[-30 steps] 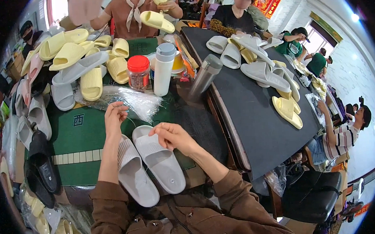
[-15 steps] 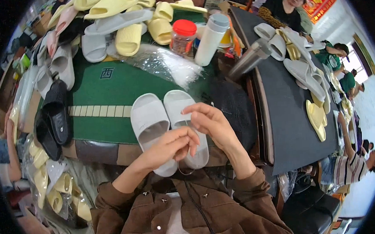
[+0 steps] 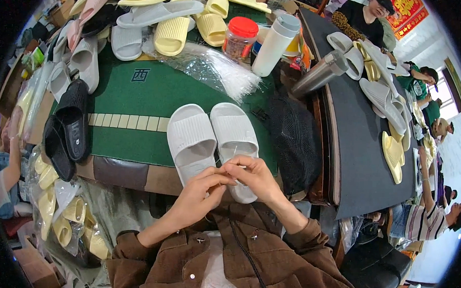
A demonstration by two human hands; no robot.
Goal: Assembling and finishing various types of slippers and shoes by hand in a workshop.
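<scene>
A pair of light grey slippers, the left slipper [image 3: 190, 131] and the right slipper [image 3: 232, 122], lies side by side at the table's near edge. Over their heel ends my left hand [image 3: 203, 192] and my right hand [image 3: 253, 177] meet, fingertips pinched together. Between them runs a thin pale strand [image 3: 235, 151], which rises from the fingers towards the right slipper's strap. Its ends are hidden by my fingers. A bundle of similar white strands [image 3: 232, 74] spills from a clear plastic bag [image 3: 185, 61] beyond the slippers.
Black slippers [image 3: 71, 122] lie left; grey and yellow slippers [image 3: 171, 36] pile up behind. A red-lidded jar [image 3: 240, 38], a white bottle [image 3: 276, 45] and a steel flask [image 3: 320, 73] stand back right. A dark mesh cap [image 3: 294, 141] lies right. Other people sit around.
My hands, apart before, have come together, fingertips pinched over the right slipper's heel end. The view has shifted slightly, so the table's things appear moved in the picture.
</scene>
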